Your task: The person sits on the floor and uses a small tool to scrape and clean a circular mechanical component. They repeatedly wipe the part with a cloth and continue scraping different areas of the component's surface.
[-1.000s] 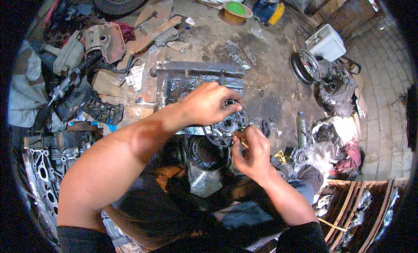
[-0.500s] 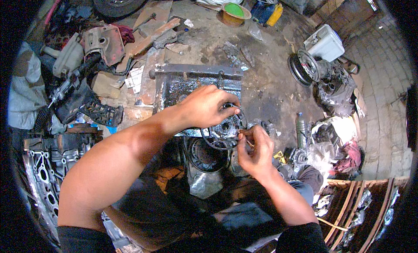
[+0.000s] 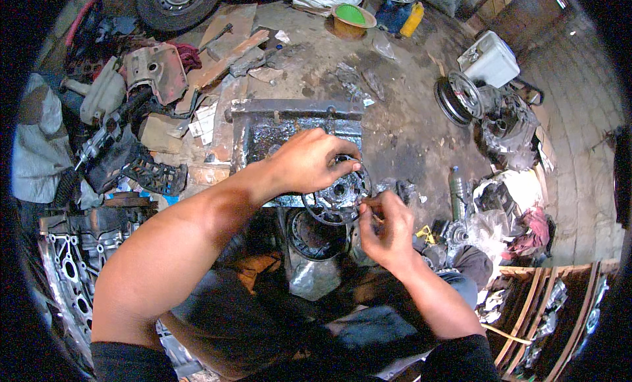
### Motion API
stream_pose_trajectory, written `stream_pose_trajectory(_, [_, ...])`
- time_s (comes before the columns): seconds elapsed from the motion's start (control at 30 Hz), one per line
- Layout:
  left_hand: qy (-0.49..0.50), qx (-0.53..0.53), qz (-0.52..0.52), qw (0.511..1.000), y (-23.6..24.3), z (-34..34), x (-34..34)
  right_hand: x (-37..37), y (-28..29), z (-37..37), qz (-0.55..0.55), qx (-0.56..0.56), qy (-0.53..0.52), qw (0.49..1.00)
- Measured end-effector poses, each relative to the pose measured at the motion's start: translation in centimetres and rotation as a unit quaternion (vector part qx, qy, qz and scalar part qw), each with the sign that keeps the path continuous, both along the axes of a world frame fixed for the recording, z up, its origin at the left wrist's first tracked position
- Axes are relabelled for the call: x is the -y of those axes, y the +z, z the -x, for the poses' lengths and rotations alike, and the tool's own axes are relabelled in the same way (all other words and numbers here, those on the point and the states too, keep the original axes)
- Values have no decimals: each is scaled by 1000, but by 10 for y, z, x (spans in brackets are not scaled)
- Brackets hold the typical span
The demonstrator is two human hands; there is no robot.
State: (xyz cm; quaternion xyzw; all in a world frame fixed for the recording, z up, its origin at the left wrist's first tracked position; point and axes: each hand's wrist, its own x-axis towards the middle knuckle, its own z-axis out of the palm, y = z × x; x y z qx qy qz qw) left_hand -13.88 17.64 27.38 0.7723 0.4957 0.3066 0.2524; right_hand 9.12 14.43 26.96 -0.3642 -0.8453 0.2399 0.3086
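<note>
My left hand [image 3: 315,159] reaches over the top of a round metal disc [image 3: 340,199] with slots around its rim and a toothed hole at its centre. Its fingers and thumb grip the disc's far edge, holding it tilted. My right hand [image 3: 390,229] is closed in a pinch, thumb and forefinger against the disc's right rim. Any small piece between those fingertips is hidden. Just below the disc sits a dark round drum [image 3: 315,236] in a grey metal housing [image 3: 309,280]. Behind the left hand lies a black, oily metal tray [image 3: 266,140].
At the left lie an engine block [image 3: 69,267], a black grille-like part [image 3: 155,175] and wooden boards [image 3: 224,56]. To the right stand a plastic bottle [image 3: 456,192], a wheel rim [image 3: 461,96] and a white tub [image 3: 488,61]. A bowl with green inside [image 3: 353,17] is farther back.
Both hands keep their hold at the disc, with hardly any shift. The surroundings have moved slightly in the picture as my head turned.
</note>
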Motion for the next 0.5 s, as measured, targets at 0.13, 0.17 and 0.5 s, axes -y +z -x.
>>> stream_pose_trajectory(0.13, [-2,1,1,1000,-2,1,-1,0,8,0,7,10,18,1000])
stream_pose_trajectory(0.17, [1,-2,7,1000,-1,1,0,-2,10,-1,9,22,15,1000])
stream_pose_trajectory(0.5, [-11,11,-18,1000,-6,1,-5,-1,12,8,-37,36,-33,998])
